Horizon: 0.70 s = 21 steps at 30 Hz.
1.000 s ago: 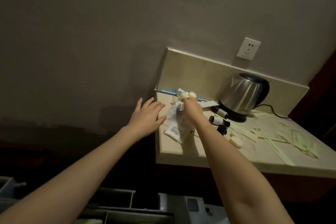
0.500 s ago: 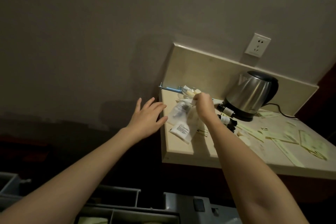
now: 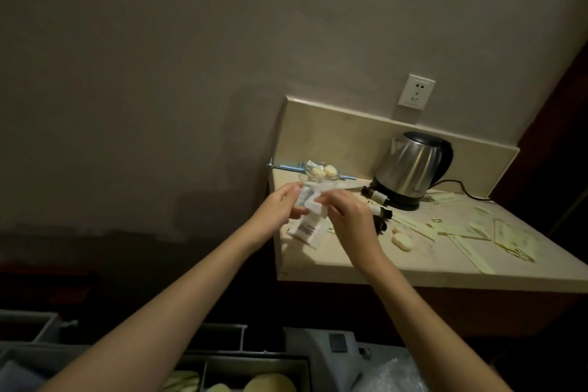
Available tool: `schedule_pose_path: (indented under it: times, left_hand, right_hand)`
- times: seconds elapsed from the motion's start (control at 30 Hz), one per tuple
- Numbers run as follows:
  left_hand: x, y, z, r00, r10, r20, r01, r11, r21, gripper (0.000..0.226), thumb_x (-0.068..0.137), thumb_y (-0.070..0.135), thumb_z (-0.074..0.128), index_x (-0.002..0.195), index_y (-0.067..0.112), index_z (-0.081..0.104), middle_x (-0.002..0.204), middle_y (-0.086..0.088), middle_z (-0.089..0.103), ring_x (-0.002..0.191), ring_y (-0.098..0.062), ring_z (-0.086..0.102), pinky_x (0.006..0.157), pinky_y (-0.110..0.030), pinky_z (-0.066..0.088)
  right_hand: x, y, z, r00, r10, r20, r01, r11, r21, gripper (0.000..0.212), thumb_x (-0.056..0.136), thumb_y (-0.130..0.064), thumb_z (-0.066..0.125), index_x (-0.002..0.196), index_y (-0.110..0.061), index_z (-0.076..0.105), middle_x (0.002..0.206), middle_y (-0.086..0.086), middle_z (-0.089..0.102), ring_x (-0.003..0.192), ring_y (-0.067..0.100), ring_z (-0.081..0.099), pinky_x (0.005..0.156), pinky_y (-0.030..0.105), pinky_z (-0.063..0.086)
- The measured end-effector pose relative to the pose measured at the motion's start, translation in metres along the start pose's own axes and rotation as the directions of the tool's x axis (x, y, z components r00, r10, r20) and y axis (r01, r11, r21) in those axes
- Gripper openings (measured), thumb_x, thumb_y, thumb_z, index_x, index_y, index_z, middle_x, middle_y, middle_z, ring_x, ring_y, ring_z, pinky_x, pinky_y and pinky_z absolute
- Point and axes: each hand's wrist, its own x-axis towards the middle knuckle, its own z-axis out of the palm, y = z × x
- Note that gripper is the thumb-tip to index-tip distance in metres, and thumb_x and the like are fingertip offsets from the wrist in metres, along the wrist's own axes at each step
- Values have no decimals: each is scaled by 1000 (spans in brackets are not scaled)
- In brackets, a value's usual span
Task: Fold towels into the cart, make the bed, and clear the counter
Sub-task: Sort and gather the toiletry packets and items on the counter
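While both hands meet over the counter's (image 3: 350, 267) left corner, you've got the white sachets (image 3: 308, 216) pinched between them, lifted off the stone.

Head view:
- Left hand (image 3: 276, 212): fingers curled, gripping the bundle's upper left edge; thumb side faces it.
- Right hand (image 3: 348, 216): fingertips curled onto the upper right of the bundle. Can't tell how much each hand carries.
- Sachets hang with the long axis running 12 to 6, bottom end tipped slightly toward 5, dangling below both hands just above the counter edge.
- Glass dish (image 3: 322, 172) with round soaps sits at 12 from the sachets, close behind. Kettle (image 3: 413, 169) at 2. Small dark bottles (image 3: 377, 196) at 3, just beyond your right hand. Loose soaps (image 3: 401, 240) and paper packets (image 3: 509, 237) at 4, further out.
- Cart bins (image 3: 254, 369) at 6, directly under your forearms.

Judgement: the counter is far from cleared. The bundle sits between the hands, neither clearly nearer; the drop lies straight back toward 6.
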Motion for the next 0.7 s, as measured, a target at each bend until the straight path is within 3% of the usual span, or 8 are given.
schedule_pose_path:
  times: [0.07,0.13,0.3,0.43,0.6,0.7]
  left_hand:
    - [-3,8,11,996,-79,33,84,984,-158,30,103,30,34,129,25,48,86,2,60,75,-10,59,68,-22,49]
    - [-3,10,17,987,-145,69,158,956,-248,29,101,26,43,129,23,50,89,-6,61,73,-15,59,61,-23,49]
    - [-4,11,26,958,-245,148,283,884,-371,28,89,11,63,113,26,60,117,-17,61,95,-26,60,70,-32,47]
    - [-5,17,30,952,-286,114,306,840,-449,36,86,-4,62,118,12,61,102,-11,66,80,-18,63,57,-23,51]
    - [-6,26,24,952,-300,66,295,832,-470,33,88,-7,56,116,9,63,112,-15,63,95,-26,66,73,-31,57]
    - [-6,24,18,959,-281,17,263,871,-414,32,88,-8,55,110,14,65,115,-12,62,96,-28,64,82,-38,56]
  right_hand:
    - [-18,-3,-2,1000,-22,14,22,999,26,16,72,8,71,85,-2,71,92,12,70,86,14,62,85,11,42]
    - [-31,-1,-5,999,-19,27,18,999,34,17,73,7,72,87,-3,72,94,11,70,89,15,63,87,12,44]
    - [-38,-8,-15,999,-35,3,35,993,111,11,78,-2,70,88,-6,72,96,5,69,92,7,61,84,8,46]
    - [-34,-9,-26,1000,29,-5,-27,984,177,17,81,2,67,90,-11,74,100,-7,64,94,5,60,80,13,49]
    - [-33,-5,-31,992,107,63,-117,972,202,22,81,0,68,98,-13,74,106,-2,69,100,13,64,85,25,53]
    - [-28,-7,-29,983,164,80,-176,968,181,24,83,-4,68,104,-13,72,103,-8,67,99,7,60,88,15,47]
